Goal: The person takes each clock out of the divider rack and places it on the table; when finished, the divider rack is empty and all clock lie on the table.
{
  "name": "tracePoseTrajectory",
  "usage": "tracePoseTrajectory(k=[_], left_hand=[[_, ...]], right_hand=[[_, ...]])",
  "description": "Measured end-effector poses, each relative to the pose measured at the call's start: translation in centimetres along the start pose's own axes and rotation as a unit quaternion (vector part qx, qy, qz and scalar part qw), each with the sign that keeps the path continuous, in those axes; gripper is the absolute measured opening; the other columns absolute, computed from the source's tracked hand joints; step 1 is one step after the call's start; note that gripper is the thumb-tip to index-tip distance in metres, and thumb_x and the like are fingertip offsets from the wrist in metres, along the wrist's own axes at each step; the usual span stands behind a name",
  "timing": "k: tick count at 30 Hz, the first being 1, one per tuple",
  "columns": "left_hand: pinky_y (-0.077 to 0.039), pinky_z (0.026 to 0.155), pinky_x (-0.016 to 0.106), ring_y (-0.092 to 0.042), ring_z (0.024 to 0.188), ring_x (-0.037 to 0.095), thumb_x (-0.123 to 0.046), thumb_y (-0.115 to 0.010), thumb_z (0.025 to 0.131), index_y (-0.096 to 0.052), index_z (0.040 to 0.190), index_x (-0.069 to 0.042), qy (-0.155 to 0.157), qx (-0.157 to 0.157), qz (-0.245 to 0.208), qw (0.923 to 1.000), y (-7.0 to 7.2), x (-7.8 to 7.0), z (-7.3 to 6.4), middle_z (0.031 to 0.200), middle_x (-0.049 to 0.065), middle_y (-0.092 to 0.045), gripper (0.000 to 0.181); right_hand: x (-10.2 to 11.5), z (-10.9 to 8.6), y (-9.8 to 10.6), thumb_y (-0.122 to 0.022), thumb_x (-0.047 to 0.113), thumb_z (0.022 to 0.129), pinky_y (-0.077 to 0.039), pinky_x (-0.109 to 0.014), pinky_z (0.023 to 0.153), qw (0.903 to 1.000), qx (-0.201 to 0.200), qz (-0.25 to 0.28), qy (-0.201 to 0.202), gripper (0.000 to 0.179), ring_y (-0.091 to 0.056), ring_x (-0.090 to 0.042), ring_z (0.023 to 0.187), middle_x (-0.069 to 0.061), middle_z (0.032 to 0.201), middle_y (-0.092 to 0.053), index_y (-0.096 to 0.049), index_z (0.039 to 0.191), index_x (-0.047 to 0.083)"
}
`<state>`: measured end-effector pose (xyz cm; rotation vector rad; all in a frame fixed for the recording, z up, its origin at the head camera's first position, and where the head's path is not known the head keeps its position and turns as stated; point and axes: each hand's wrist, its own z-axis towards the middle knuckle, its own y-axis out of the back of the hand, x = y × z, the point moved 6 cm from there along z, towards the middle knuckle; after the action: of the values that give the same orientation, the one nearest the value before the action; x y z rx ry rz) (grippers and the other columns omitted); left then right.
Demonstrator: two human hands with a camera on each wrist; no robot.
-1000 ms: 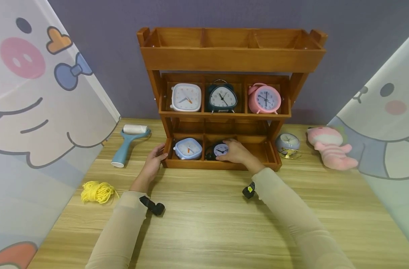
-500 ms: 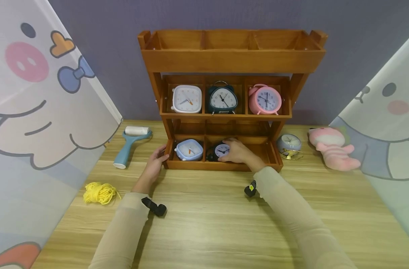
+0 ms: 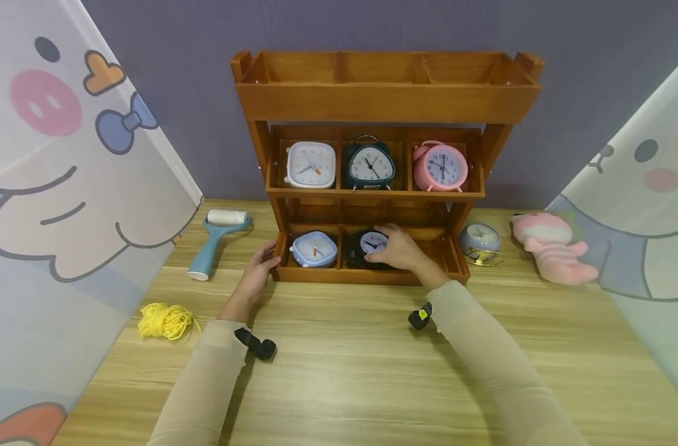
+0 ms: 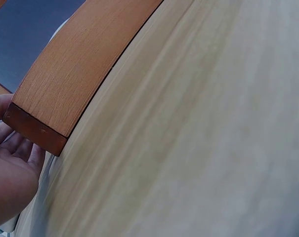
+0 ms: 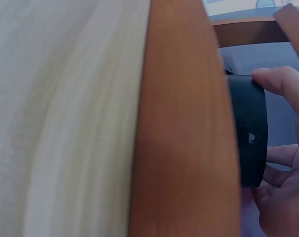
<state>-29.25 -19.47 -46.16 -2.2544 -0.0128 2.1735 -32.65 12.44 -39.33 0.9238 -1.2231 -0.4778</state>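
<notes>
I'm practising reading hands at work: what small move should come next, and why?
Probably settle the black clock in the bottom row's middle compartment: the right hand grips it there, while the left hand holds the left end of the wooden rack.

Back wall [image 3: 166,62]: plain, muted purple-grey. Left panel [image 3: 93,210] and right panel [image 3: 623,260]: pale, cartoon-printed, angled inward. Desk [image 3: 339,334]: light wood grain, soft glare.
</notes>
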Motion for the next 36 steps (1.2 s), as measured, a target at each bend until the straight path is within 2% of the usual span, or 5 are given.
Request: tracePoseTrajectory(k=[9,13,27,36], left_hand=[[-0.025,0.112,0.043,-0.027,0.137,0.034,0.004,-0.046,0.099,-0.026,0.149,0.007,-0.003,0.001,-0.004,1.0000,0.0,-0.4,-0.1,0.154,0.022,-0.027,0.054],[-0.023,0.113,0.043,-0.026,0.137,0.034,0.003,-0.045,0.099,-0.025,0.150,0.007,-0.004,0.002,-0.001,1.0000,0.0,-0.7,-0.1,0.154,0.022,-0.025,0.055],[-0.025,0.112,0.043,-0.028,0.136,0.032,0.003,-0.046,0.099,-0.027,0.150,0.006,-0.002,0.003,0.007,1.0000,0.0,-0.6,0.0,0.153,0.020,-0.028,0.055],[-0.025,0.112,0.042,-0.028,0.137,0.032,0.003,-0.046,0.100,-0.026,0.151,0.005,0.007,0.005,0.002,1.0000,-0.1,-0.3,-0.2,0.154,0.020,-0.027,0.055]], right_hand=[[1.3,-1.7,2.9,-0.082,0.035,0.072,-0.039,-0.054,0.099,0.9996,-0.017,0.009,0.019,0.084,-0.046,-0.038,0.120,-0.022,0.142,-0.041,-0.049,0.141,-0.001],[1.2,-2.8,4.4,-0.082,0.034,0.072,-0.038,-0.054,0.100,0.9995,-0.018,0.004,0.026,0.083,-0.045,-0.037,0.121,-0.020,0.142,-0.042,-0.050,0.140,-0.001],[-2.2,-7.6,8.4,-0.082,0.032,0.074,-0.038,-0.060,0.095,0.9994,-0.015,-0.031,0.000,0.083,-0.042,-0.042,0.123,-0.022,0.142,-0.041,-0.048,0.142,-0.002],[-6.0,-11.8,12.1,-0.082,0.037,0.075,-0.037,-0.063,0.095,0.9972,-0.036,-0.059,-0.028,0.084,-0.039,-0.050,0.124,-0.031,0.141,-0.039,-0.047,0.140,-0.004]])
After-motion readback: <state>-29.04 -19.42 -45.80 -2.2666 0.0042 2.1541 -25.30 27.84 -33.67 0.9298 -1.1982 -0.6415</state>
